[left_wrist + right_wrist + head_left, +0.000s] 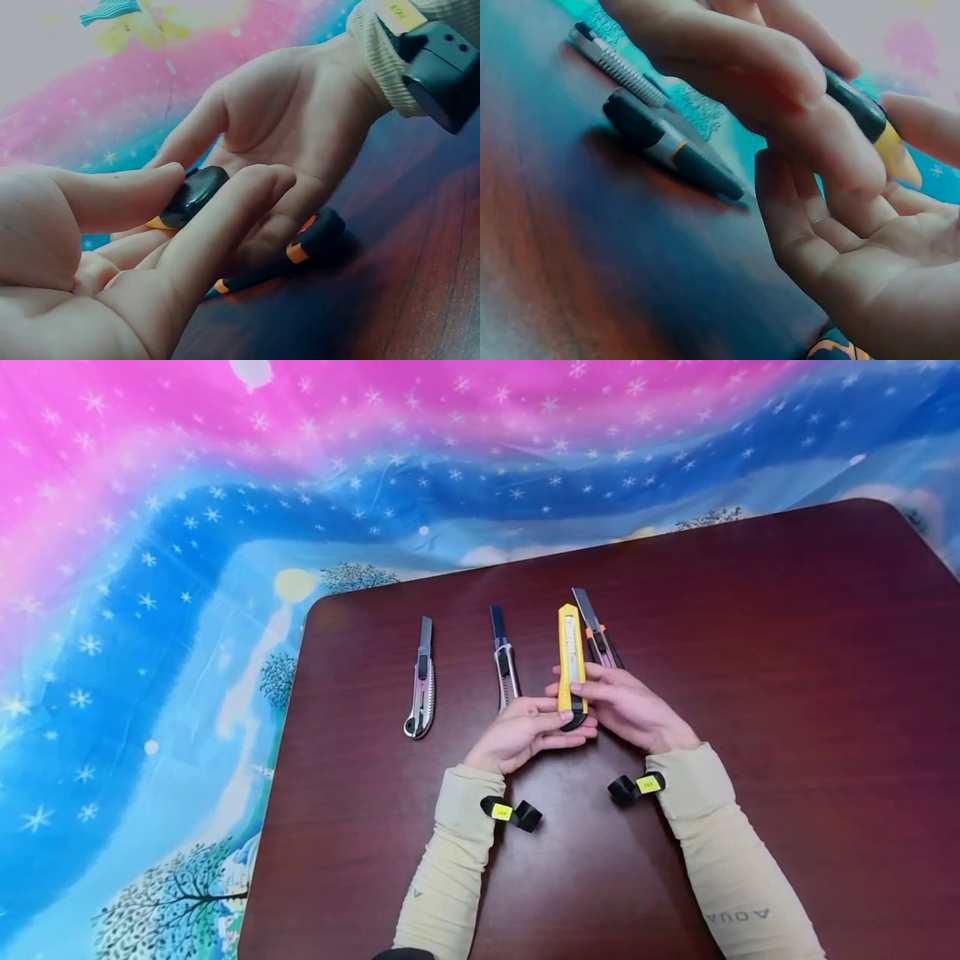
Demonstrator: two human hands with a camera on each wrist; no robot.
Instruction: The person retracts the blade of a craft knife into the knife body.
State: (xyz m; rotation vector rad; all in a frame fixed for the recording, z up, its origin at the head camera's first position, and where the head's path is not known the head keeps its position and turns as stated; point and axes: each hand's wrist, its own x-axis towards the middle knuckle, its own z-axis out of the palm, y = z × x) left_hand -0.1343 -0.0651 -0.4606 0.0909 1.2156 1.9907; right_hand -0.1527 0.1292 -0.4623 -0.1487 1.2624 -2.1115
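Both hands hold a yellow utility knife [568, 643] with a black end, raised in front of me, its other end pointing away. My left hand [525, 732] pinches the black end between thumb and fingers. The thumb of my right hand [626, 706] lies on the lower part of the yellow body, with fingers behind it. No blade shows out of its far tip. In the left wrist view the black end [199, 196] sits between the left thumb and fingers, and the right palm faces the camera behind it. Fingers partly cover the knife [896, 154] in the right wrist view.
On the dark red-brown table [787, 652] lie an orange-and-black utility knife [596, 633] just beyond my right hand, a silver-and-black one [504, 664] beyond my left, and a silver one [422, 685] further left. Blades stick out of all three. A patterned cloth [225, 518] hangs behind.
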